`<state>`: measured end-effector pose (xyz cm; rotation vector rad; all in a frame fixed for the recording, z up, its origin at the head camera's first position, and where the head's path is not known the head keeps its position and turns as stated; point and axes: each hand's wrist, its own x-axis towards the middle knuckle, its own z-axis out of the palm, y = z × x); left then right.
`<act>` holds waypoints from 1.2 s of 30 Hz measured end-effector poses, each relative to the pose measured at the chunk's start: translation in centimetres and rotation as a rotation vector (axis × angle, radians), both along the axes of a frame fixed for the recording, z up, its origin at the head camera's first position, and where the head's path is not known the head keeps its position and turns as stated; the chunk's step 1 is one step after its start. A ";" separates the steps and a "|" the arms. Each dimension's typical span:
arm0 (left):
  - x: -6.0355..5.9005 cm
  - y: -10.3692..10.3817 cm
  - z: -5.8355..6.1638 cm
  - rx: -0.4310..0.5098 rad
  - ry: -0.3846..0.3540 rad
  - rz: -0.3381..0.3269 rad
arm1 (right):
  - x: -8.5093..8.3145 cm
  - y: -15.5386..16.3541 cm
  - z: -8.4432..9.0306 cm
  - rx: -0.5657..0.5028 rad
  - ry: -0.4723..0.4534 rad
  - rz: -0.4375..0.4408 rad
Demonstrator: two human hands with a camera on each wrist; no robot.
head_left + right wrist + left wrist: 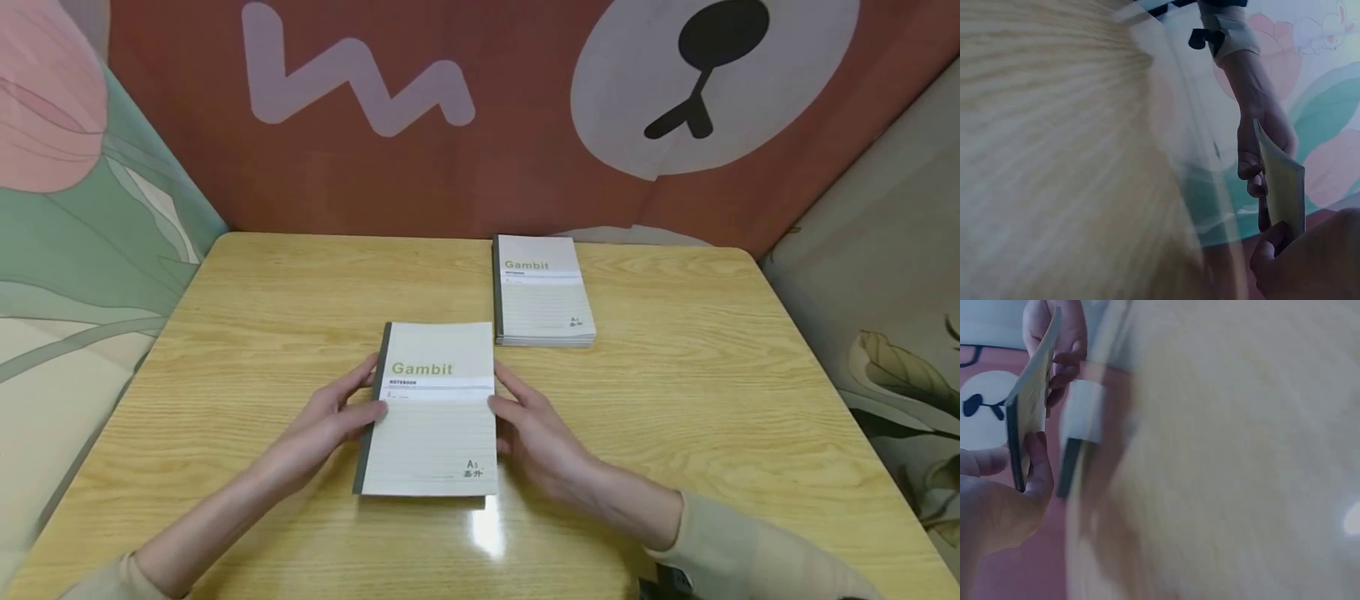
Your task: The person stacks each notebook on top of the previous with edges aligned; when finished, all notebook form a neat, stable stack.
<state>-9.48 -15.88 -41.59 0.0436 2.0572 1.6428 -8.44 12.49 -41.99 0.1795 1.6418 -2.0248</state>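
A notebook (pixel 435 437) with a pale cover, dark spine and the word "Gambit" is held level above the table between both hands. My left hand (pixel 318 429) grips its spine edge, thumb on the cover and fingers underneath. On the opposite edge my right hand (pixel 540 433) pinches it the same way. The left wrist view shows the notebook (pixel 1030 394) from its edge, with the left thumb and fingers on either side. From the right wrist view, the raised notebook (pixel 1285 190) stands apart from the tabletop.
A stack of matching notebooks (pixel 546 300) lies at the back of the wooden table (pixel 705 375), just behind and right of the held one. A red patterned cloth (pixel 420 183) hangs behind the table, with patterned side panels (pixel 892 250) at left and right.
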 end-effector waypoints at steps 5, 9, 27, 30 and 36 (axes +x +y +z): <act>-1.5 1.5 1.1 0.054 0.108 0.022 | -1.8 0.9 1.6 -0.001 0.061 -0.046; -3.0 3.1 2.5 0.163 0.143 0.062 | -3.6 1.9 3.3 -0.039 0.112 -0.100; -12.1 13.3 5.4 0.650 0.201 0.263 | -13.4 8.1 7.4 -0.248 0.231 -0.326; -12.8 14.5 5.0 0.698 0.158 0.311 | -14.1 8.5 6.8 -0.260 0.232 -0.371; -13.7 15.7 4.1 0.730 0.116 0.351 | -15.1 9.4 5.7 -0.248 0.221 -0.399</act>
